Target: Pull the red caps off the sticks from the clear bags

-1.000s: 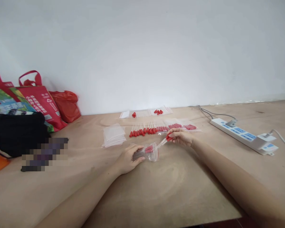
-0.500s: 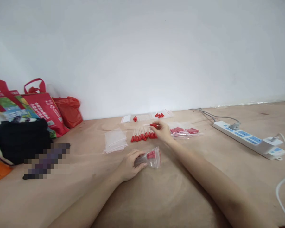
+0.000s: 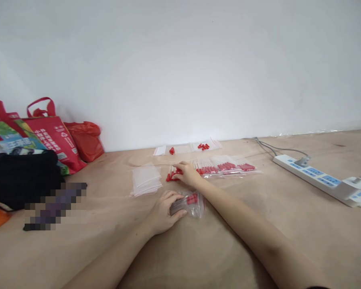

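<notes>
My left hand rests on the table, thumb and fingers closed around a small clear zip bag lying on its side. Inside it are red-bulbed droppers with thin clear stems, bulbs towards the bag's mouth. Farther back, my right hand bends over a row of loose droppers, fingertips pinched about their red bulbs and hiding part of the row. To its right lie filled clear bags of droppers, side by side. Left of the row is a stack of flat clear zip bags.
Along the wall lie more clear bags and small red bulbs. A white power strip with cables is on the right. Red shopping bags, a black cloth bag and a blurred-out dark item occupy the left.
My right hand has moved left and down from above the row, where it held a red-bulbed dropper, to the row's bulbs. My left hand keeps its hold. The view has shifted slightly.
</notes>
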Tool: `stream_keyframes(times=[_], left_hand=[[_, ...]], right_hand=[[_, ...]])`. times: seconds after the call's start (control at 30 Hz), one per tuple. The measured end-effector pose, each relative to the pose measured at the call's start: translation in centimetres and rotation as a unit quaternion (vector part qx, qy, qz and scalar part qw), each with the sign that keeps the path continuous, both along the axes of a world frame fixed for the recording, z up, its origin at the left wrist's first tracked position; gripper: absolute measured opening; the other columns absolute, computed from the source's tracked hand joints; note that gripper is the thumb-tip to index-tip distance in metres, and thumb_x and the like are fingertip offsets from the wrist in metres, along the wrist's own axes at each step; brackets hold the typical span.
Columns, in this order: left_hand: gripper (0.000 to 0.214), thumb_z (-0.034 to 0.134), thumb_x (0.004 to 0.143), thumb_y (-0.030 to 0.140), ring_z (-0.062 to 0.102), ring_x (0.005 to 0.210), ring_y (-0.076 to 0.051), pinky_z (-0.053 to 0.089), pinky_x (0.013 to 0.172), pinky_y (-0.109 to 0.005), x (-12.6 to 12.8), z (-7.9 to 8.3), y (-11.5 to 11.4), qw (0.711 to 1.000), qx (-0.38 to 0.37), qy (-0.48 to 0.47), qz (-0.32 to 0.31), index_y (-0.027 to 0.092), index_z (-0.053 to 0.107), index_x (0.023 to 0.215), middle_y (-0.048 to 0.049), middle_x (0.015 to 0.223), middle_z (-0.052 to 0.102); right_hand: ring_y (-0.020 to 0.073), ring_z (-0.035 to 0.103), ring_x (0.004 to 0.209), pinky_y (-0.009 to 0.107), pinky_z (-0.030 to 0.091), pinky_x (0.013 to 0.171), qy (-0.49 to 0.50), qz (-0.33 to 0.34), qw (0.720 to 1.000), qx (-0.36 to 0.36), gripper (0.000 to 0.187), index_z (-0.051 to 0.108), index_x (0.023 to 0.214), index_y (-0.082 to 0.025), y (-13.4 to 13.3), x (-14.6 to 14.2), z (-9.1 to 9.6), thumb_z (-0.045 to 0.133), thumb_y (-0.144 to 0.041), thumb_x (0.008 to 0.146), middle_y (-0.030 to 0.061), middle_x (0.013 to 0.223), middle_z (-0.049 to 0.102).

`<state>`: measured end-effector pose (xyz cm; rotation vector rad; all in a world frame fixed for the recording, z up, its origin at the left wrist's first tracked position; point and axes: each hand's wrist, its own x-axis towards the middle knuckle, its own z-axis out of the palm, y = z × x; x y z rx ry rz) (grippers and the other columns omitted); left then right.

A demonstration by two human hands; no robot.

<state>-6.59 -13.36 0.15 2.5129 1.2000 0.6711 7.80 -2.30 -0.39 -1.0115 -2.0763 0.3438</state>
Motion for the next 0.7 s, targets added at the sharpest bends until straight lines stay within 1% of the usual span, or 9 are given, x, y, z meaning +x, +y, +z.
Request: stream_keyframes(times=[0.07,0.13,0.2,0.3,0.4,0.47,0.53,0.63,0.7], left_hand=[[0.03,0.056,0.074,0.034,0.051,0.094,-0.021,0.042,0.082,-0.037,0.0,0.1,-0.1,1.0,-0.002,-0.001,0.0,0.02,0.055,0.101,-0.0063,0.099,0.057],[0.03,0.057,0.074,0.034,0.051,0.094,-0.021,0.042,0.082,-0.037,0.0,0.1,-0.1,1.0,-0.003,-0.003,0.002,0.02,0.055,0.101,-0.0063,0.1,0.057],[0.03,0.057,0.073,0.033,0.051,0.094,-0.021,0.042,0.082,-0.037,-0.1,0.1,-0.1,1.0,-0.002,-0.004,0.002,0.02,0.055,0.1,-0.0063,0.1,0.057],[0.03,0.057,0.074,0.034,0.051,0.096,-0.021,0.042,0.084,-0.036,-0.1,0.1,-0.1,1.0,0.001,-0.008,-0.005,0.02,0.054,0.101,-0.0064,0.102,0.057],[0.03,0.053,0.077,0.036,0.051,0.097,-0.02,0.041,0.084,-0.035,-0.1,0.2,-0.1,1.0,-0.001,-0.01,-0.016,0.02,0.054,0.103,-0.0064,0.104,0.057],[0.026,0.048,0.081,0.035,0.052,0.096,-0.019,0.042,0.084,-0.035,-0.1,0.3,-0.1,1.0,-0.003,-0.016,-0.013,0.02,0.055,0.101,-0.0064,0.101,0.059],[0.025,0.043,0.083,0.032,0.053,0.095,-0.018,0.042,0.084,-0.034,0.0,0.3,-0.1,1.0,-0.003,-0.023,-0.005,0.019,0.057,0.099,-0.0064,0.099,0.06],[0.027,0.045,0.082,0.032,0.053,0.099,-0.019,0.041,0.087,-0.035,0.1,0.4,-0.1,1.0,-0.008,-0.018,-0.007,0.019,0.056,0.102,-0.0067,0.105,0.06],[0.031,0.048,0.08,0.033,0.052,0.103,-0.019,0.041,0.09,-0.036,0.2,0.5,-0.3,1.0,-0.02,-0.004,-0.014,0.019,0.054,0.108,-0.0068,0.112,0.058]], right_hand=[[0.0167,0.055,0.085,0.029,0.043,0.078,0.015,-0.01,1.0,0.002,0.049,0.055,0.108,-0.018,-0.3,0.2,0.1,0.07,-0.032,0.063,0.0069,0.099,0.053],[0.0171,0.054,0.084,0.03,0.043,0.076,0.037,-0.026,0.999,0.011,0.051,0.054,0.107,-0.018,-0.7,0.7,0.2,0.069,-0.038,0.063,0.0076,0.1,0.052],[0.0165,0.054,0.082,0.029,0.043,0.075,0.065,-0.043,0.997,0.028,0.041,0.056,0.102,-0.018,-1.3,1.6,0.3,0.064,-0.039,0.068,0.0073,0.097,0.052],[0.0143,0.053,0.075,0.027,0.042,0.07,0.115,-0.079,0.989,0.049,0.015,0.057,0.086,-0.018,-2.7,3.9,0.1,0.052,-0.029,0.076,0.0046,0.084,0.054],[0.0119,0.048,0.06,0.024,0.038,0.059,0.135,-0.109,0.984,0.028,0.003,0.053,0.07,-0.018,-4.7,6.8,-0.7,0.051,-0.02,0.071,0.0001,0.066,0.052],[0.0112,0.046,0.057,0.023,0.035,0.055,0.106,-0.087,0.991,-0.007,0.003,0.053,0.064,-0.018,-6.4,8.5,-1.3,0.055,-0.016,0.065,-0.0016,0.06,0.051],[0.011,0.045,0.056,0.025,0.035,0.059,0.059,-0.063,0.996,-0.03,0.005,0.055,0.059,-0.018,-7.8,9.6,-1.6,0.056,-0.016,0.064,-0.0026,0.055,0.05],[0.0121,0.047,0.062,0.029,0.034,0.068,0.003,-0.016,0.999,-0.035,0.006,0.063,0.066,-0.02,-9.2,9.8,-1.5,0.059,-0.024,0.069,-0.0018,0.058,0.053],[0.0126,0.048,0.064,0.029,0.033,0.069,-0.022,0.006,0.999,-0.039,0.012,0.066,0.073,-0.022,-9.5,9.3,-1.2,0.059,-0.031,0.072,-0.001,0.061,0.055]])
